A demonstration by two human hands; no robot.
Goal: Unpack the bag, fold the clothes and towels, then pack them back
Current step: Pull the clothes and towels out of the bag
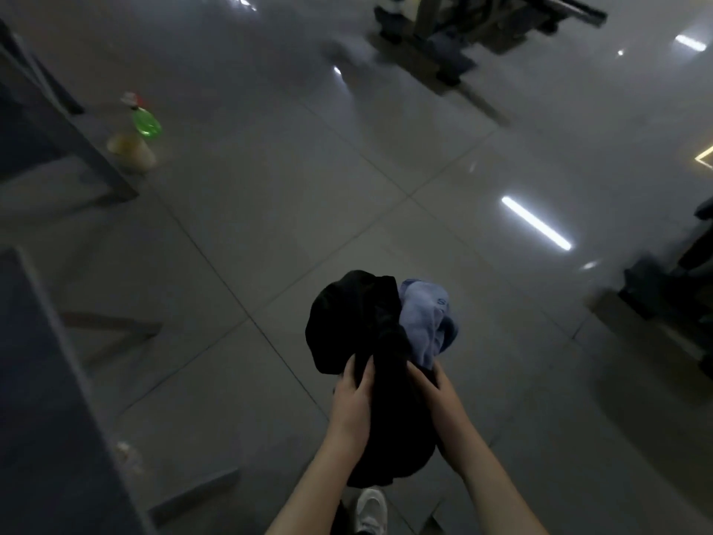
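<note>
I hold a black bag [355, 322] in the air over the tiled floor, gripped around its middle by both hands. My left hand [353, 403] clasps its left side and my right hand [440, 411] clasps its right side. A light blue cloth [424, 322] bulges out of the bag's upper right end. The bag's lower part hangs dark between my forearms. The picture is dim and blurred.
A grey table edge [42, 361] runs along the left, with another table leg [69, 144] farther back. A green bottle [146, 123] and a yellowish bottle [133, 150] stand on the floor by that leg. Metal equipment [455, 28] stands at the top. My white shoe [370, 511] shows below.
</note>
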